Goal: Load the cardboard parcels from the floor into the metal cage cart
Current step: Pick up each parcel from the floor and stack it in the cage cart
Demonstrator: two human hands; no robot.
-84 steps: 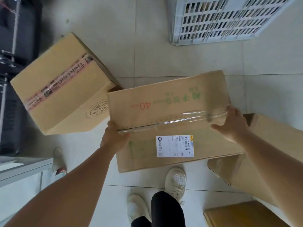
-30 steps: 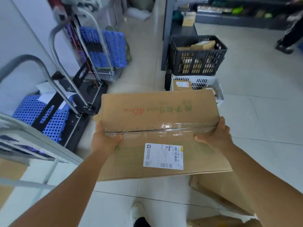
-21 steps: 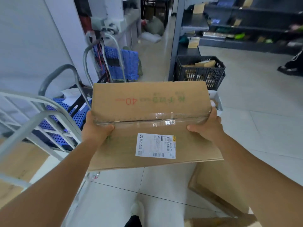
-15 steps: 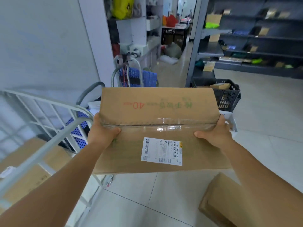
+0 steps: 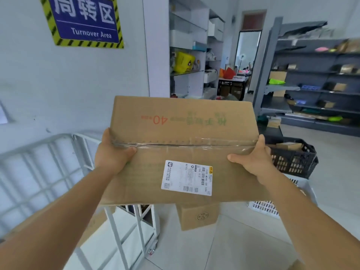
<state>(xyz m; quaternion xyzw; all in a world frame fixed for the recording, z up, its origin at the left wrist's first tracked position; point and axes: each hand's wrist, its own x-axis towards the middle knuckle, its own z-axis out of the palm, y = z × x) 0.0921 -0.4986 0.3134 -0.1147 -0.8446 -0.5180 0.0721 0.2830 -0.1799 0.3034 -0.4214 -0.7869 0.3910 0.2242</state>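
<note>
I hold a wide flat cardboard parcel [image 5: 183, 129] at chest height, taped along its middle seam, with a white shipping label on the near flap. My left hand [image 5: 113, 154] grips its left end and my right hand [image 5: 251, 158] grips its right end. The white metal cage cart [image 5: 46, 172] stands at my lower left, its bars just under and left of the parcel. Brown cardboard shows inside the cart, behind the bars. A smaller cardboard parcel [image 5: 196, 217] sits on the floor below the held one.
A black plastic crate [image 5: 294, 158] rests on a white slotted crate [image 5: 300, 191] at the right. Grey shelving [image 5: 315, 90] lines the far right. White shelves and a wall sign reading "Turnover Area" [image 5: 85, 20] are ahead and to the left. The floor is pale tile.
I lifted the parcel off the floor to chest height and my view swung up and left. The cage cart came into view at the lower left.
</note>
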